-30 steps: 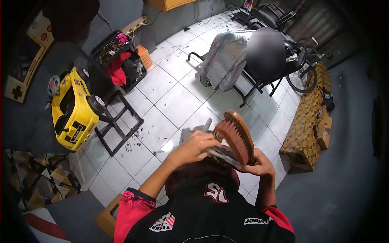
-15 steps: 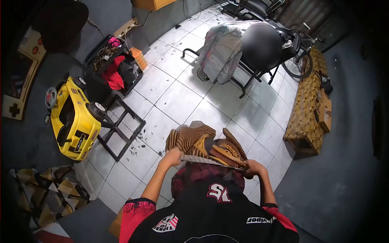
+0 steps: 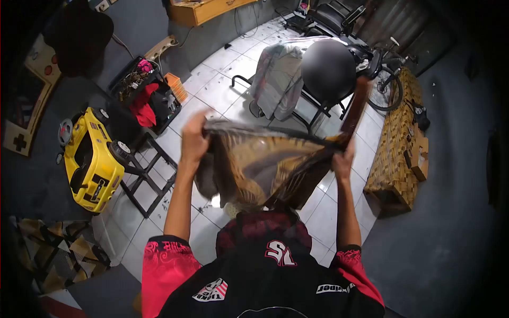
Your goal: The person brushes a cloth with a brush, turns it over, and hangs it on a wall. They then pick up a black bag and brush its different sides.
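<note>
A brown and black patterned cloth [image 3: 270, 161] is stretched out in front of my chest, blurred by motion. My left hand [image 3: 195, 138] is closed on its upper left corner. On the other side, my right hand [image 3: 343, 159] grips the upper right part. A dark reddish-brown flap [image 3: 356, 114] of it sticks up beyond my right hand. The cloth's lower part hangs near my lap and hides some of the floor.
A yellow toy car [image 3: 95, 159] and a black frame [image 3: 148, 177] stand at the left, below a black crate [image 3: 172, 108]. A person with draped fabric [image 3: 281, 79] is ahead by a bench. Right: a woven box [image 3: 389, 164] and a bicycle [image 3: 384, 87].
Both my hands have risen and moved forward, lifting the cloth from near my lap. It was bunched and is now spread between them.
</note>
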Action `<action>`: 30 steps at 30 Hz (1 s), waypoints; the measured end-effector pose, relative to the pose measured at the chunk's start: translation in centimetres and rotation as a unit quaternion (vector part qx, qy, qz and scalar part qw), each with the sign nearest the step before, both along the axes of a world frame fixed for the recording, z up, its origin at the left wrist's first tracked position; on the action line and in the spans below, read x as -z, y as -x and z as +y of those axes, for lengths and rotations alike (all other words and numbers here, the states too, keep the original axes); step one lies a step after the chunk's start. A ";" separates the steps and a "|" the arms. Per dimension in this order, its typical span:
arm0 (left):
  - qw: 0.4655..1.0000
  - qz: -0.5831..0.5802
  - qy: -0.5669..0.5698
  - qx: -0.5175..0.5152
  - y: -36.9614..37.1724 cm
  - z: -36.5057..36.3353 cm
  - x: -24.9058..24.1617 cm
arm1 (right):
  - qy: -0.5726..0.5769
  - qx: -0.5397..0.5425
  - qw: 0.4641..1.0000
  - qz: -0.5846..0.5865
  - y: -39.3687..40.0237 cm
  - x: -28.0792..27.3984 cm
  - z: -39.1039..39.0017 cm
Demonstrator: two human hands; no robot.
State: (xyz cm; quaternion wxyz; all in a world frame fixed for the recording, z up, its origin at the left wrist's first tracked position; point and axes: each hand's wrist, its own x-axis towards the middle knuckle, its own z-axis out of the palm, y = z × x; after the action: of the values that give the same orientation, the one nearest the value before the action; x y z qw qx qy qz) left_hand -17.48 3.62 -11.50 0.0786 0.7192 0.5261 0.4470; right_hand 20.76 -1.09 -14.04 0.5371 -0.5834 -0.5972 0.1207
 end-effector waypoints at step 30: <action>0.962 -0.065 -0.248 -0.093 -7.1 -7.2 -5.5 | -0.187 0.007 0.982 -0.040 -8.0 -6.6 -0.4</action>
State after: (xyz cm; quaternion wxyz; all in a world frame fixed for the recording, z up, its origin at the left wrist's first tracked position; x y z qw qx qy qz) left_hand -10.35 -3.58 -5.95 -0.1102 0.6333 0.4574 0.6145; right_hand 28.79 -1.53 -7.47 0.6129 -0.4810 -0.6266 -0.0203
